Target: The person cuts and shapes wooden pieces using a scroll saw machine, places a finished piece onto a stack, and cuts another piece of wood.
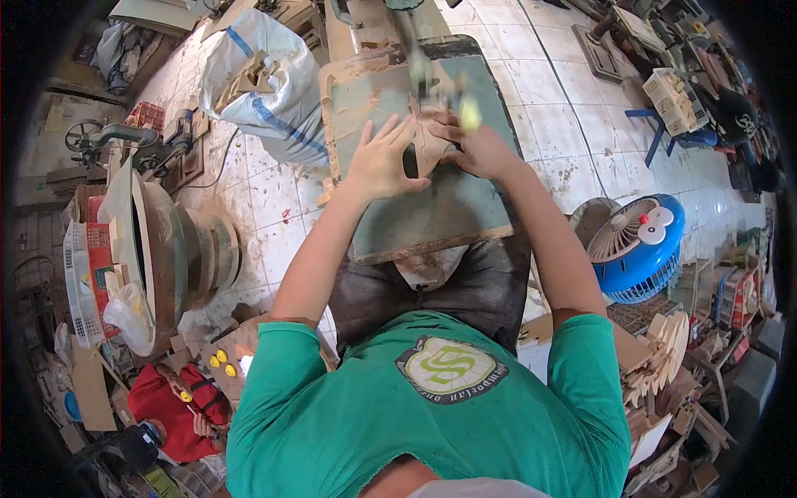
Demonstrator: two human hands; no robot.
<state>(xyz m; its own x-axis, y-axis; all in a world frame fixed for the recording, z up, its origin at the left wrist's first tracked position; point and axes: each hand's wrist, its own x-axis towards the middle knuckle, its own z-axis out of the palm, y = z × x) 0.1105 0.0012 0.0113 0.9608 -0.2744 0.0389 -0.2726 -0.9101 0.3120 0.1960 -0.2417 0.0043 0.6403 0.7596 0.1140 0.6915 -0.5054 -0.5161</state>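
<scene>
A thin, light-brown wooden piece (427, 151) with curved lines drawn on it lies flat on a worn grey-green machine table (378, 228). My left hand (385, 159) rests at its left side, fingers stretched and thumb apart, with the fingertips against its edge. At the right side, my right hand (475, 151) has its fingers bent and pressed on the piece, gripping it by that edge. Just beyond my fingertips, the blurred upright part of a saw-like machine (419, 70) comes down over the piece; its blade cannot be made out. A blurred yellow-green object (470, 114) shows beside my right fingers.
A white sack (286, 116) of wood offcuts stands left of the table. A large round-wheeled machine (166, 249) is further left. A blue fan (638, 245) is at the right, near stacked wood pieces (660, 357). A person in red (178, 411) sits at lower left.
</scene>
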